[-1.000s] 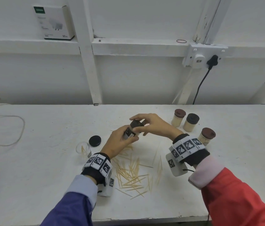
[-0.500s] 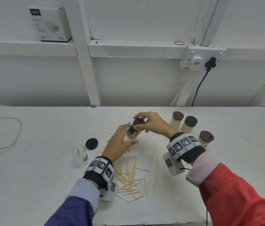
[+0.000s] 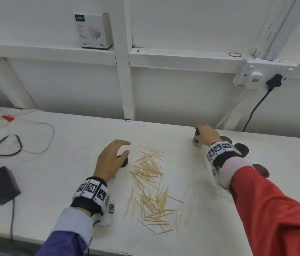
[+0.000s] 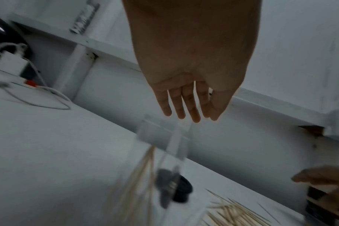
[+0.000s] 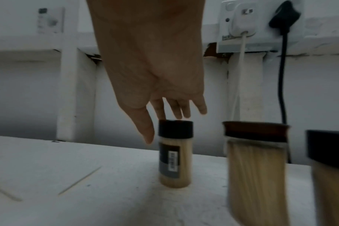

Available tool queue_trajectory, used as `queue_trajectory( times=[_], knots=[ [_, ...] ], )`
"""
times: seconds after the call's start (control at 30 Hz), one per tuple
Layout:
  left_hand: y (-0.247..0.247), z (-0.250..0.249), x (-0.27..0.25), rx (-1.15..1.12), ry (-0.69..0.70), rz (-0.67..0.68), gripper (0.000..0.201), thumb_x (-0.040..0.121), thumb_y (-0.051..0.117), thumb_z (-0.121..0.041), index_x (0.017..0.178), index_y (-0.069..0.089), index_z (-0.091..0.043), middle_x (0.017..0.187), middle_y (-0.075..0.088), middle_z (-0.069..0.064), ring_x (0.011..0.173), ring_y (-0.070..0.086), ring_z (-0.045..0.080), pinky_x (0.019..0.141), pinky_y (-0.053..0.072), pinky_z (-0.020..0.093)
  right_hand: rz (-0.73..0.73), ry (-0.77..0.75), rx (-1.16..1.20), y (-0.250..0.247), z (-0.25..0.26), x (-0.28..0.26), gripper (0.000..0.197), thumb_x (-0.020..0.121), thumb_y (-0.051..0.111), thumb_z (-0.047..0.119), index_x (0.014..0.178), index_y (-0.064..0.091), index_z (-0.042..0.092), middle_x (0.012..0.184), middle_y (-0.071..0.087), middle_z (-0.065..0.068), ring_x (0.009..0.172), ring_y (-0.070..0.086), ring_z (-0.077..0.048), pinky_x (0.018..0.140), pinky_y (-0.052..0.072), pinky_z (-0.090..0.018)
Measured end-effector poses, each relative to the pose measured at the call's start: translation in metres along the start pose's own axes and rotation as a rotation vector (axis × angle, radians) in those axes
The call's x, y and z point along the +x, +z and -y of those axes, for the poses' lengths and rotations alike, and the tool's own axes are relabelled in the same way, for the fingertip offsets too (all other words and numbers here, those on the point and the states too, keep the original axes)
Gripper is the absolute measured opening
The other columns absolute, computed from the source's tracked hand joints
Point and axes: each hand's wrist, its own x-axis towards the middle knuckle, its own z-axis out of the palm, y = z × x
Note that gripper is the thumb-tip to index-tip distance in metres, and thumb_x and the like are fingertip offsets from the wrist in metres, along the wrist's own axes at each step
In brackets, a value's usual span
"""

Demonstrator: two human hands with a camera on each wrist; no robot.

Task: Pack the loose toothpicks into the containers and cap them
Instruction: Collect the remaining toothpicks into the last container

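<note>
Toothpicks (image 3: 151,183): loose pile mid worktop (image 3: 53,182), dozens, still unpacked. Right of pile: four capped jars in all, full. Newest capped jar (image 5: 174,152) upright near back edge, right hand (image 3: 207,134) at its black cap (image 5: 175,128), fingers (image 5: 176,110) loosely round cap; firm grasp or letting go, cannot tell. Left of pile: spare black lid (image 4: 181,191) and clear jar (image 4: 164,137) with few picks, blurred. Left hand (image 3: 111,159) above them, fingers relaxed, holding nothing. Judgement: mostly done; one jar left to fill, cap.

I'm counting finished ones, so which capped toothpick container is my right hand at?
The small black-capped container with the barcode label, leftmost in the group. Your right hand has its fingertips at its cap; the brown-capped container beside it stands untouched.
</note>
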Motion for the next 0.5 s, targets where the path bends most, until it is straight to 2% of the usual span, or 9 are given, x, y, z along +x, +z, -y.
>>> queue_trajectory(
  times=[0.1, 0.17, 0.2, 0.27, 0.33, 0.37, 0.43, 0.5],
  knots=[
    [-0.02, 0.02, -0.004, 0.016, -0.118, -0.008, 0.027, 0.093, 0.063, -0.024, 0.12, 0.061, -0.023, 0.127, 0.059, -0.004, 0.121, 0.051, 0.016, 0.103, 0.04, 0.035, -0.06, -0.046, -0.169, 0.001, 0.024, -0.002, 0.048, 0.087, 0.059, 0.017, 0.132, 0.046, 0.006, 0.137, 0.045, -0.018, 0.133, 0.036, -0.034, 0.111, 0.027, -0.048],
    [-0.027, 0.029, -0.009, -0.015, -0.221, 0.05, 0.045, 0.086, 0.069, -0.037, 0.127, 0.055, -0.024, 0.133, 0.052, -0.005, 0.127, 0.044, 0.015, 0.108, 0.035, 0.036, -0.107, -0.189, -0.098, 0.004, 0.045, -0.006, 0.059, 0.088, 0.062, 0.021, 0.14, 0.039, 0.006, 0.145, 0.038, -0.018, 0.136, 0.033, -0.034, 0.111, 0.027, -0.045],
    [-0.028, 0.032, -0.013, -0.037, -0.27, 0.085, 0.059, 0.08, 0.072, -0.044, 0.132, 0.05, -0.025, 0.136, 0.047, -0.007, 0.129, 0.041, 0.012, 0.109, 0.033, 0.036, -0.076, -0.261, -0.013, 0.007, 0.058, -0.009, 0.061, 0.09, 0.062, 0.022, 0.144, 0.037, 0.007, 0.149, 0.036, -0.017, 0.137, 0.033, -0.033, 0.111, 0.028, -0.043],
    [-0.028, 0.035, -0.021, -0.064, -0.335, 0.145, 0.084, 0.068, 0.077, -0.051, 0.14, 0.041, -0.026, 0.139, 0.038, -0.009, 0.13, 0.034, 0.009, 0.11, 0.03, 0.035, 0.098, -0.337, 0.107, 0.017, 0.085, -0.015, 0.064, 0.094, 0.06, 0.028, 0.149, 0.032, 0.011, 0.154, 0.031, -0.011, 0.14, 0.031, -0.028, 0.111, 0.028, -0.039],
    [-0.025, 0.04, -0.028, -0.078, -0.368, 0.185, 0.097, 0.066, 0.085, -0.043, 0.145, 0.032, -0.026, 0.142, 0.031, -0.009, 0.131, 0.03, 0.009, 0.111, 0.029, 0.035, 0.3, -0.333, 0.129, 0.032, 0.11, -0.021, 0.067, 0.095, 0.057, 0.04, 0.15, 0.03, 0.013, 0.154, 0.031, -0.01, 0.14, 0.03, -0.028, 0.112, 0.027, -0.04],
    [-0.024, 0.042, -0.032, -0.091, -0.385, 0.196, 0.101, 0.065, 0.087, -0.038, 0.147, 0.029, -0.027, 0.143, 0.029, -0.009, 0.131, 0.03, 0.009, 0.111, 0.029, 0.035, 0.356, -0.319, 0.121, 0.039, 0.122, -0.024, 0.067, 0.094, 0.056, 0.045, 0.148, 0.033, 0.012, 0.152, 0.033, -0.011, 0.139, 0.032, -0.029, 0.111, 0.029, -0.041],
    [-0.022, 0.048, -0.038, -0.123, -0.412, 0.199, 0.107, 0.064, 0.09, -0.027, 0.148, 0.026, -0.026, 0.144, 0.028, -0.009, 0.13, 0.031, 0.01, 0.107, 0.031, 0.031, 0.367, -0.312, 0.081, 0.054, 0.141, -0.029, 0.058, 0.094, 0.052, 0.049, 0.136, 0.046, 0.01, 0.141, 0.041, -0.014, 0.13, 0.036, -0.033, 0.104, 0.035, -0.045],
    [-0.02, 0.053, -0.042, -0.14, -0.419, 0.212, 0.11, 0.063, 0.091, -0.02, 0.149, 0.023, -0.025, 0.143, 0.031, -0.006, 0.126, 0.034, 0.01, 0.102, 0.033, 0.029, 0.305, -0.323, 0.067, 0.065, 0.154, -0.036, 0.046, 0.095, 0.048, 0.044, 0.122, 0.054, 0.008, 0.127, 0.045, -0.013, 0.122, 0.038, -0.034, 0.097, 0.04, -0.045]
  ],
)
